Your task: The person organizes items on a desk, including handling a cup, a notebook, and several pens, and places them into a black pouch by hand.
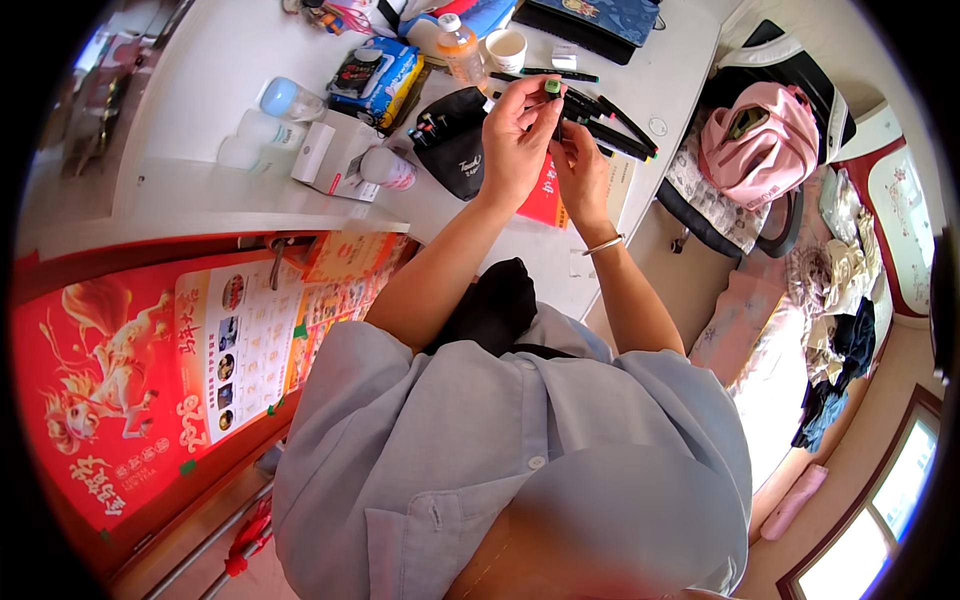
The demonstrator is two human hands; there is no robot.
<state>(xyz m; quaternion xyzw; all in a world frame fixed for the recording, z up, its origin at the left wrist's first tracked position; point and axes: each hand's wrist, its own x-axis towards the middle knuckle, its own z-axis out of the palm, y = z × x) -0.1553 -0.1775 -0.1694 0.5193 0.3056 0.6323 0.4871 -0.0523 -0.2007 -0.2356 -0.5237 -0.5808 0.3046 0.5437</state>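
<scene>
A black marker pen with a green end [553,88] is upright between my two hands above the desk. My left hand [516,139] pinches its upper part between thumb and fingers. The fingertips of my right hand [585,172] close around its lower part, which is mostly hidden. Just left of my left hand lies an unzipped black pen case [454,150] with several markers [429,127] sticking out of its mouth. Loose black markers [619,139] are scattered on the desk beyond my right hand. Under my hands is a red booklet [541,201] bearing writing.
Behind my hands stand a plastic bottle with orange liquid [461,52] and a paper cup [506,51]. To the left are a pack of wet wipes [386,75], a blue-capped bottle [289,97], and a white box [343,154]. A chair holding a pink backpack [761,146] is right of the desk [517,247].
</scene>
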